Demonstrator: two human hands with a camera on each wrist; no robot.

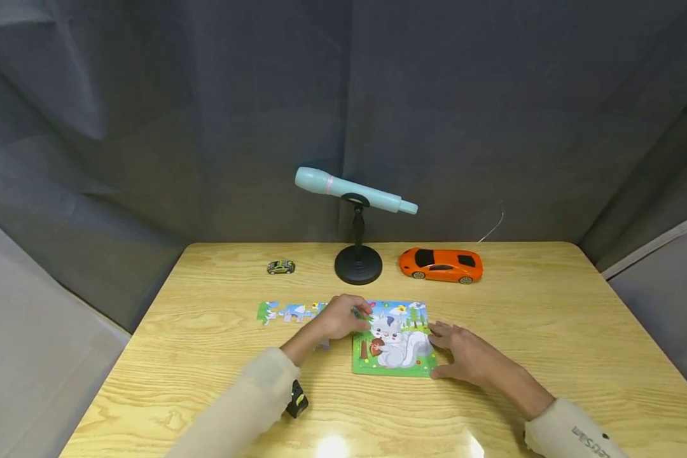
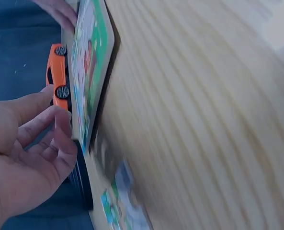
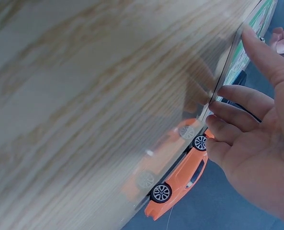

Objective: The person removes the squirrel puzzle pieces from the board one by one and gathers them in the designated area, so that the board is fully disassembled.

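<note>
A square jigsaw puzzle (image 1: 397, 346) with a grey squirrel on a green border lies flat on the table. My left hand (image 1: 341, 317) is over its upper left side, fingers loosely bent; in the left wrist view no piece shows between the fingers (image 2: 60, 141). At the puzzle's right edge, my right hand (image 1: 464, 353) rests with its thumb by the lower corner and its other fingers spread along the side. Loose joined puzzle pieces (image 1: 294, 312) lie left of the board, partly hidden by my left hand. More pieces (image 2: 127, 196) show blurred in the left wrist view.
Behind the puzzle, a light blue microphone (image 1: 372, 196) sits on a black stand (image 1: 358, 265). An orange toy car (image 1: 442, 266) is right of it, a small patterned toy car (image 1: 281, 267) left. A black object (image 1: 297, 399) shows beside my left sleeve. Dark cloth (image 1: 263, 127) hangs behind the wooden table (image 1: 549, 318).
</note>
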